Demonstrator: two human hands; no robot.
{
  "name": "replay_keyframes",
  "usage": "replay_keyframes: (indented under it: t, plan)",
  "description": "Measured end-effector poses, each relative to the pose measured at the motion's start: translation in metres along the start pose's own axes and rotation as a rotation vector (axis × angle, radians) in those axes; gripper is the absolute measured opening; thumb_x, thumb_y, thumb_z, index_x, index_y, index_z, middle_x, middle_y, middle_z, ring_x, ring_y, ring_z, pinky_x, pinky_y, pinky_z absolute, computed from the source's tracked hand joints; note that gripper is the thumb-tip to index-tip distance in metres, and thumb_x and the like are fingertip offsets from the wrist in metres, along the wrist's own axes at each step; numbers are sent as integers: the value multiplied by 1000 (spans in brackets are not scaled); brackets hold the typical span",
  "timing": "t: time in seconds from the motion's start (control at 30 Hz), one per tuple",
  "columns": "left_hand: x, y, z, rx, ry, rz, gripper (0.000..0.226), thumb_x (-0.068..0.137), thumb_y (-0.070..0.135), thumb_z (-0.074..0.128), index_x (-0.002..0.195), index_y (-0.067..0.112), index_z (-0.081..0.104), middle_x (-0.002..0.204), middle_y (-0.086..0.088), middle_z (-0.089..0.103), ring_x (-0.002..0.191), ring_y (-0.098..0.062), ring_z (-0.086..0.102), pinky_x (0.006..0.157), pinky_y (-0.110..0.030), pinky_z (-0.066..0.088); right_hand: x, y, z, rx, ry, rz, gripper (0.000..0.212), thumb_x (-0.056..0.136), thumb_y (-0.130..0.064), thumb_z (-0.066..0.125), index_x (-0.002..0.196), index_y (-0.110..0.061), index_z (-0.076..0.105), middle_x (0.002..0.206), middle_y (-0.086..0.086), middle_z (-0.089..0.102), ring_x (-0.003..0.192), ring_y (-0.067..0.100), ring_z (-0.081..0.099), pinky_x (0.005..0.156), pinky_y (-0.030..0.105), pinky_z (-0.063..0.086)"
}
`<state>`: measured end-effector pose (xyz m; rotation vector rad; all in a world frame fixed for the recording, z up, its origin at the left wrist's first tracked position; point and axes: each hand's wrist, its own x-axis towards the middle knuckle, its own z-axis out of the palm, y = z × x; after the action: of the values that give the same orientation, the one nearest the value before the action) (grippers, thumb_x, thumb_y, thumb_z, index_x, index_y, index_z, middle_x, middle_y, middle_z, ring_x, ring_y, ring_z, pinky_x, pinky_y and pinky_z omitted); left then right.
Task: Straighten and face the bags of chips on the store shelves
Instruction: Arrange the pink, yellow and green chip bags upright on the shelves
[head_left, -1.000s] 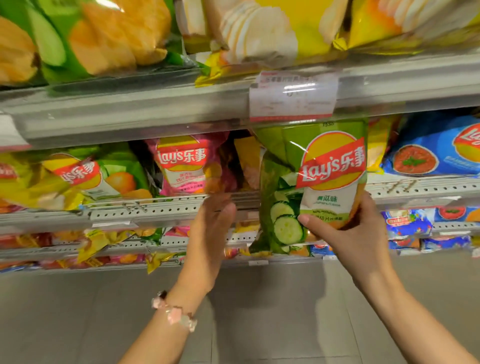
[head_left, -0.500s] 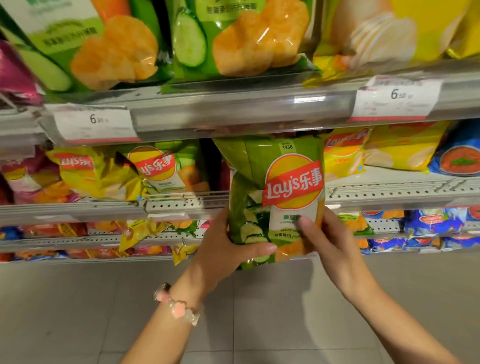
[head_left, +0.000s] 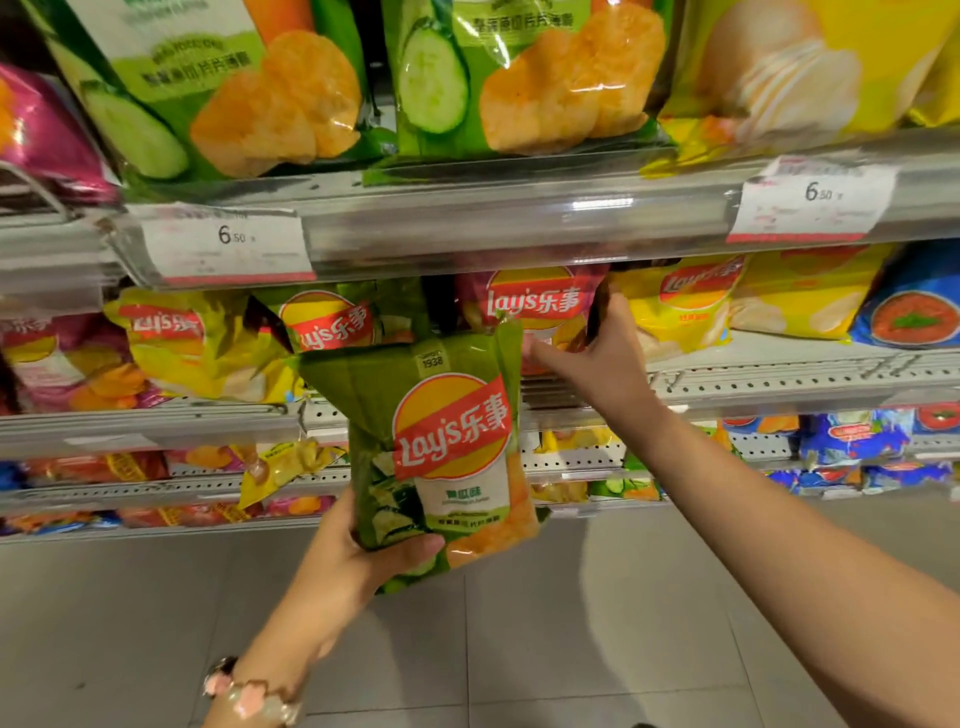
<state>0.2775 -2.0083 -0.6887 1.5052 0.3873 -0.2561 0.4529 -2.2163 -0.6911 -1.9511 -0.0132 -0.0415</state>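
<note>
The left hand (head_left: 358, 558) is gripping the green chip bag (head_left: 447, 447) by its bottom corner, holding it upright before the middle shelf's (head_left: 779, 376) front edge. The right hand (head_left: 597, 358) is reaching in, fingers spread, touching the pink bag (head_left: 535, 301) there.

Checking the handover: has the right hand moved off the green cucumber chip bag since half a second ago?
Yes. The right hand left the green cucumber chip bag, going up toward the shelf's pink bag.

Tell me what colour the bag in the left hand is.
Mostly green, with a red and yellow logo; the head view shows the bag gripped by the left hand.
</note>
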Motion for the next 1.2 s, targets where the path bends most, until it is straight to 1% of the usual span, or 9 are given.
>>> replay_keyframes:
  t: [0.17, 0.23, 0.53, 0.7, 0.77, 0.83, 1.0, 1.1, 1.2]
  plan:
    - [-3, 3, -6, -12, 20, 31, 106, 17, 53, 93, 112, 23, 59, 101, 3, 74, 91, -13, 71, 66, -18, 55, 4, -10, 16, 58, 11, 17, 63, 57, -26, 89, 104, -23, 47, 104, -1, 62, 100, 16, 59, 93, 40, 49]
    - [-2, 5, -6, -26, 35, 44, 105, 18, 53, 93, 112, 24, 59, 101, 3, 74, 91, -13, 71, 66, -19, 55, 4, -12, 19, 80, 38, 29, 61, 60, -19, 89, 105, -20, 48, 100, -4, 61, 98, 16, 60, 92, 39, 49]
    - [7, 3, -10, -72, 123, 76, 109, 26, 50, 94, 122, 17, 56, 109, -4, 72, 100, -24, 69, 78, -33, 59, -2, -20, 15, 144, 148, -83, 49, 66, -19, 86, 105, -8, 59, 97, -1, 68, 93, 17, 66, 86, 42, 53]
    - [6, 5, -11, -77, 164, 104, 95, 36, 44, 95, 119, 20, 56, 108, -3, 72, 99, -20, 69, 76, -29, 58, -17, -29, -2, 175, 189, -178, 49, 67, -34, 83, 101, -8, 61, 94, 4, 70, 91, 20, 67, 82, 45, 53]
    - [5, 6, -11, -68, 196, 110, 74, 51, 24, 90, 118, 21, 57, 105, 0, 73, 98, -19, 69, 72, -25, 58, -29, -31, -9, 165, 194, -182, 44, 67, -30, 84, 100, -11, 61, 93, 0, 70, 90, 15, 67, 82, 39, 54]
    - [3, 8, -11, -46, 223, 116, 73, 54, 8, 86, 119, 22, 56, 103, 4, 73, 96, -15, 69, 70, -21, 57, -42, -27, -14, 165, 205, -150, 45, 66, -26, 86, 101, -14, 61, 93, -4, 70, 87, 11, 66, 79, 35, 54]
    - [7, 9, -4, -4, 260, 157, 64, 60, 2, 76, 110, 30, 50, 94, 17, 72, 88, -3, 68, 65, -16, 54, -69, -7, -32, 51, 300, -87, 56, 63, -27, 86, 110, -10, 61, 98, -1, 68, 82, 3, 60, 70, 3, 42]
    - [15, 10, 7, 1, 249, 176, 61, 65, -4, 74, 107, 31, 48, 91, 13, 73, 87, -4, 69, 64, -17, 55, -78, 4, -44, -3, 322, -91, 61, 62, -28, 87, 114, -10, 59, 102, -3, 66, 87, 2, 60, 72, 3, 42]
    - [26, 12, 22, 23, 231, 172, 62, 59, 9, 77, 107, 34, 47, 103, 3, 69, 93, -10, 69, 71, -24, 57, -82, 13, -58, 11, 350, -79, 64, 60, -31, 89, 112, -9, 59, 97, -2, 66, 80, -9, 58, 70, 1, 41]
